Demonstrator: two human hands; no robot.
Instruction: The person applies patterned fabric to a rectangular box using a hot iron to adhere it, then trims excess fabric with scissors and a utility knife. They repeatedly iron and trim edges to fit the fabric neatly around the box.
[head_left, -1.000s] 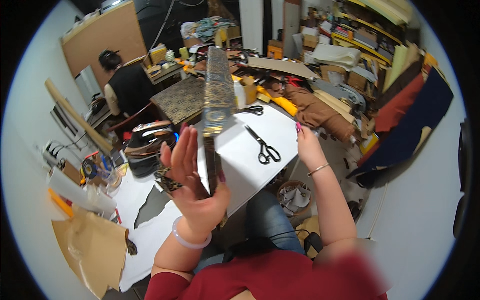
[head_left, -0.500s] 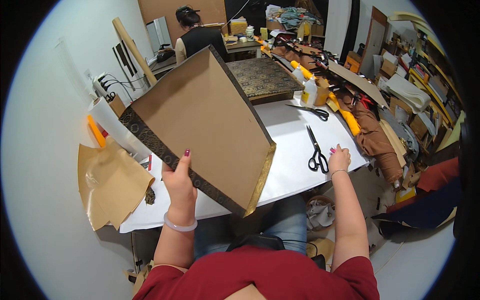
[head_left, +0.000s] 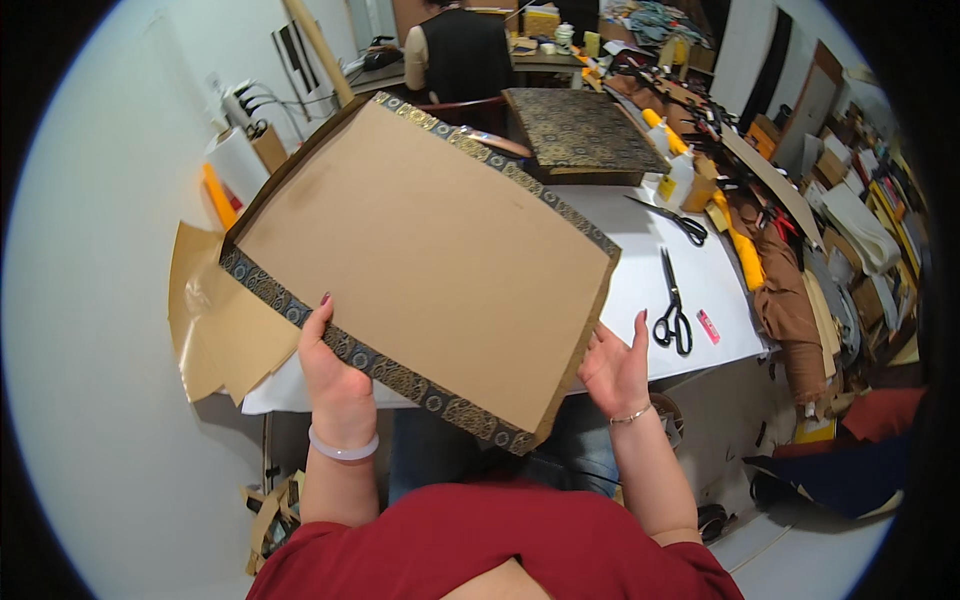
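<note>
A large brown board (head_left: 425, 255), edged with dark and gold patterned fabric, is held up tilted over the near side of the white-topped table. My left hand (head_left: 336, 378) grips its lower left edge, thumb on the brown face and fingers hidden behind. At the board's lower right edge is my right hand (head_left: 615, 374), thumb stretched away and palm bare; its fingertips reach the edge, and I cannot tell whether they touch it. To the right of that hand lie black-handled scissors (head_left: 672, 305) and a small pink lighter-like object (head_left: 708, 326).
A second pair of scissors (head_left: 672, 218) lies farther back, near white bottles (head_left: 678, 180). Behind the board stands a patterned fabric-covered box (head_left: 585, 135). Brown fabric rolls (head_left: 788, 300) line the right side. Tan sheets (head_left: 210, 315) hang over the left edge. A person (head_left: 458, 55) sits beyond.
My right hand has let go of the pink object on the table and moved left to the board's edge. The board has turned flatter, showing more of its brown face.
</note>
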